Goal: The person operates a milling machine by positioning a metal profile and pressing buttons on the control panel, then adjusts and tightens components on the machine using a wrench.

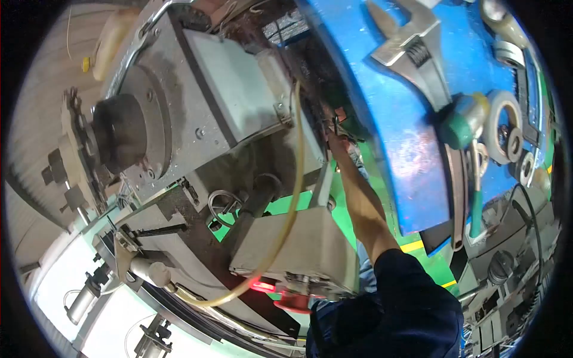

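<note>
My right arm, in a dark blue sleeve, reaches into the gap between the grey machine (173,77) and the blue worktop. Far down in that gap my right hand (339,144) looks closed around a thin dark object (335,124), too small and shadowed to name. The fingers are partly hidden. Beside the hand is the machine's lower side. My left hand is out of view.
On the blue worktop (412,155) lie an adjustable wrench (427,77), a green-capped container (459,128), metal rings (504,122) and a green-handled tool (476,212). A yellowish hose (292,209) hangs before a control box (298,244) with a red button (293,302).
</note>
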{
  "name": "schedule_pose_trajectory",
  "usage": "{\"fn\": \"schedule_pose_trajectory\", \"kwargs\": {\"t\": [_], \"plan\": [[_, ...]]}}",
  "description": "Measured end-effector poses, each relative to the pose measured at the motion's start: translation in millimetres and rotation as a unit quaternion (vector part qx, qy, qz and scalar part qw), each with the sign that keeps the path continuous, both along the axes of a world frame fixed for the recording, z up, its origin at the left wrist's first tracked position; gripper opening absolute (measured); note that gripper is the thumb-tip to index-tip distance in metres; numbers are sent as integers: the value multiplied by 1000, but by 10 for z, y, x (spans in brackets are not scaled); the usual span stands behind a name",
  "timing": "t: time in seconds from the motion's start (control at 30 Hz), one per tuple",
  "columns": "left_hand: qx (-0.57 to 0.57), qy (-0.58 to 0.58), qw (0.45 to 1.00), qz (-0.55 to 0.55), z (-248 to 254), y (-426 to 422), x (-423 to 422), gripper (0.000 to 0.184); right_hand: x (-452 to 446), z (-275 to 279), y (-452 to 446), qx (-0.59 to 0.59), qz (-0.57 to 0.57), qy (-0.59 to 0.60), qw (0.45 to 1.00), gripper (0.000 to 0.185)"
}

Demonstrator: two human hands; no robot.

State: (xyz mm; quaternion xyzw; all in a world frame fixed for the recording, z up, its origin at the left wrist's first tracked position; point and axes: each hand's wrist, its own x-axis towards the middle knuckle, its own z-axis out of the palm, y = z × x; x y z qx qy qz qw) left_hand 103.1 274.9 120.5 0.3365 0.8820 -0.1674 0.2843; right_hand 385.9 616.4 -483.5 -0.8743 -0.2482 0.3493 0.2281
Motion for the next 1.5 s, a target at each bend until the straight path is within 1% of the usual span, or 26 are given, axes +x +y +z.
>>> {"fn": "schedule_pose_trajectory", "kwargs": {"t": [0.2, 0.33, 0.47, 0.5, 0.6, 0.67, 0.73, 0.83, 0.9, 0.93, 0.97, 1.0, 1.03, 1.07, 1.1, 1.13, 1.17, 1.2, 1.23, 1.3, 1.33, 1.37, 1.4, 1.43, 1.47, 1.5], "plan": [[10, 7, 999, 50, -97, -128, -94, 7, 10, -215, 50, -22, 65, -17, 997, 51], [17, 10, 997, 69, -125, -183, -131, 6, 72, -347, -8, -28, 128, -1, 991, 54], [31, 18, 996, 85, -181, -207, -146, 6, 79, -566, -174, -5, 187, 7, 982, 58], [35, 18, 995, 87, -183, -212, -145, 6, 75, -448, -148, 20, 127, 41, 991, 48], [51, 25, 994, 96, -76, -338, -110, 7, 124, -108, -325, 34, 127, 52, 990, 44], [78, 31, 991, 106, 27, -468, -57, 8, 128, 269, -720, 51, 133, 71, 987, 40], [125, 41, 983, 124, 140, -676, 19, 9, 166, 764, -1262, 54, 150, 98, 982, 37], [238, 44, 963, 116, 251, -1064, 75, 11, 421, 1926, -2143, 3, 196, 115, 974, 33], [359, 55, 926, 98, 197, -1219, 149, 12, 690, 2696, -2551, -30, 229, 116, 966, 30], [358, 149, 917, 94, 228, -826, 389, 12, 813, 3068, -2669, -41, 227, 128, 965, 29], [469, -34, 880, 60, 462, -380, 517, 7, 920, 3461, -2746, -49, 209, 151, 965, 27], [346, 96, 933, 9, 749, 145, 695, 12, 1052, 3766, -2769, -25, 136, 218, 966, 24], [388, 89, 913, -89, 899, 511, 746, 18, 1186, 4072, -2791, 0, 58, 280, 958, 21], [410, 69, 890, -186, 924, 645, 644, 22, 1241, 4939, -2437, -16, -76, 374, 924, 20], [429, 20, 885, -177, 1095, 1018, 729, 28, 1240, 5482, -2216, 16, -71, 352, 933, 19], [483, 8, 851, -205, 1045, 1218, 695, 34, 1205, 5925, -2021, 50, -67, 331, 940, 18], [565, -7, 780, -268, 937, 1443, 624, 35, 1161, 6260, -1828, 68, -38, 290, 954, 21], [553, -14, 785, -277, 1007, 1733, 643, 38, 1202, 6487, -1665, 123, 49, 274, 953, 25], [539, -19, 790, -290, 1081, 2046, 668, 41, 1289, 6619, -1584, 112, 108, 290, 944, 27], [554, 28, 761, -336, 1078, 2651, 588, 46, 1372, 6809, -1304, 113, 201, 310, 922, 31], [564, 31, 765, -310, 1048, 2933, 545, 42, 1365, 6878, -1102, 118, 237, 313, 912, 33], [573, 31, 769, -283, 997, 3192, 492, 39, 1373, 6815, -878, 148, 311, 292, 892, 44], [567, 44, 781, -258, 944, 3437, 425, 38, 1354, 6740, -640, 171, 365, 274, 873, 43], [560, 56, 793, -233, 876, 3636, 364, 39, 1233, 6859, -282, 165, 405, 243, 866, 38], [560, 52, 794, -232, 784, 3773, 298, 39, 1154, 6782, 9, 174, 433, 205, 860, 34], [536, 83, 807, -234, 685, 3889, 226, 40, 1022, 6624, 295, 251, 459, 178, 833, 29]]}}
